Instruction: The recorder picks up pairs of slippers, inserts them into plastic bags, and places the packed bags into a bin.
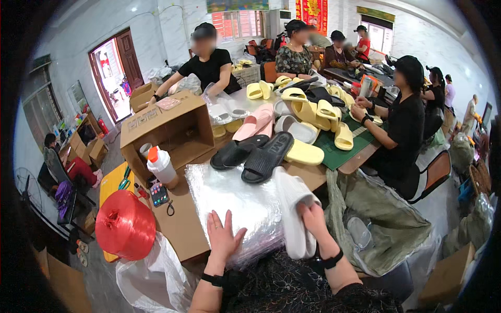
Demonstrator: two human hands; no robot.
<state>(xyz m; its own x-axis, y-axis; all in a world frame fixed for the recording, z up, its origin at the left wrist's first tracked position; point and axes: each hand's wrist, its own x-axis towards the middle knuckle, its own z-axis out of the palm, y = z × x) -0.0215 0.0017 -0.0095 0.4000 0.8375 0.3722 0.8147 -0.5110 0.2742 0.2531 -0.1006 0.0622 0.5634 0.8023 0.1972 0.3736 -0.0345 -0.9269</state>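
Note:
My left hand [223,233] lies with fingers spread on a stack of clear plastic bags [222,190] on the table in front of me. In my right hand [313,218] is a pair of white slide sandals [293,195], held upright at the right edge of the stack. My fingers partly cover the sandals' side. Just beyond the bags lie black slides [267,157]. A yellow slide [305,152] rests beside them, with pink slides [254,123] and a grey slide [295,128] farther back.
Left of the bags are an open cardboard box [167,117], a white bottle with an orange lid [161,166], a phone [159,193] and a red twine spool [126,224]. An open woven sack [389,235] is at right. Co-workers stand or sit around the table's far side.

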